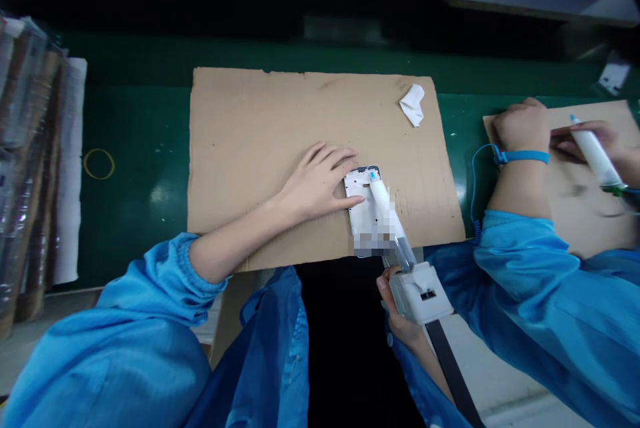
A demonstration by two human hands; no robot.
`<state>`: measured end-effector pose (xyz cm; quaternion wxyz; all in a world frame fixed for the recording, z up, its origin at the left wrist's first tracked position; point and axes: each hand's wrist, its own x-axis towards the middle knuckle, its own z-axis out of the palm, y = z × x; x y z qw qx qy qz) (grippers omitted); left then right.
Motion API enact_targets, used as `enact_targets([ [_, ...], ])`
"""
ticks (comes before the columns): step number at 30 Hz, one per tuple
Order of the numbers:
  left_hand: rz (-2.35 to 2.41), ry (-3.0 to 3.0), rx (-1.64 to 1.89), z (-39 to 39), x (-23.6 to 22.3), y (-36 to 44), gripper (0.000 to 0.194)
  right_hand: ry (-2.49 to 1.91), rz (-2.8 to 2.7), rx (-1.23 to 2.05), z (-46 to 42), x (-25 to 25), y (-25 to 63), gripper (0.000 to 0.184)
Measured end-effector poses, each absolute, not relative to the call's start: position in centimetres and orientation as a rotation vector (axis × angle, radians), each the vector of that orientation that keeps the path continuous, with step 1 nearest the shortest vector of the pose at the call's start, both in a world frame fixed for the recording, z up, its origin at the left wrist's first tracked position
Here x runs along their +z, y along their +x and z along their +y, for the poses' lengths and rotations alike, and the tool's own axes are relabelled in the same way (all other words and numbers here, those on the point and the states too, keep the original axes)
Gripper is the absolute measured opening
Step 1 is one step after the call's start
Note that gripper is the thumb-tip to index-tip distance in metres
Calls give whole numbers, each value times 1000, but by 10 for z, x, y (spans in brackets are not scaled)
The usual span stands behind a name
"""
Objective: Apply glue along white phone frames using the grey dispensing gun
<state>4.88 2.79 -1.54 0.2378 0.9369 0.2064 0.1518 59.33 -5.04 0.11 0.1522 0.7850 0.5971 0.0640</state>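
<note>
A white phone frame (pixel 361 205) lies on a brown cardboard sheet (pixel 260 128). My left hand (pixel 317 181) lies flat on the cardboard, fingers spread, with its thumb and fingertips against the frame's left edge. My right hand (pixel 400 318) grips a glue dispenser (pixel 400 241), a clear syringe in a white housing. The syringe's blue tip rests on the upper part of the frame. Part of the frame and the syringe is blurred out.
A crumpled white wipe (pixel 413 105) lies at the cardboard's far right. A rubber band (pixel 99 164) lies on the green bench. Stacked wrapped packs (pixel 30 161) stand at the left. To the right, a co-worker in blue sleeves holds a syringe (pixel 595 155) over another cardboard sheet.
</note>
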Motion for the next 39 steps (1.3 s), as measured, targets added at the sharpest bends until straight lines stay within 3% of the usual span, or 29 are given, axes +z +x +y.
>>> enact_targets([
  [4,566,2557,424,28,-15,49,64,2403,1848,53,-52,9,582,86],
  [10,567,2550,412,28,-14,49,64,2460,1808,-1,-51,16,572,92],
  [14,569,2546,413,28,-13,49,65,2448,1750,17,-49,13,574,86],
  [24,572,2546,425,27,-14,49,64,2478,1772,-21,-50,17,567,98],
  [33,572,2541,406,28,-14,49,65,2528,1753,-72,-51,15,569,94],
  [39,569,2543,417,29,-14,48,65,2483,1804,-37,-50,15,572,69],
])
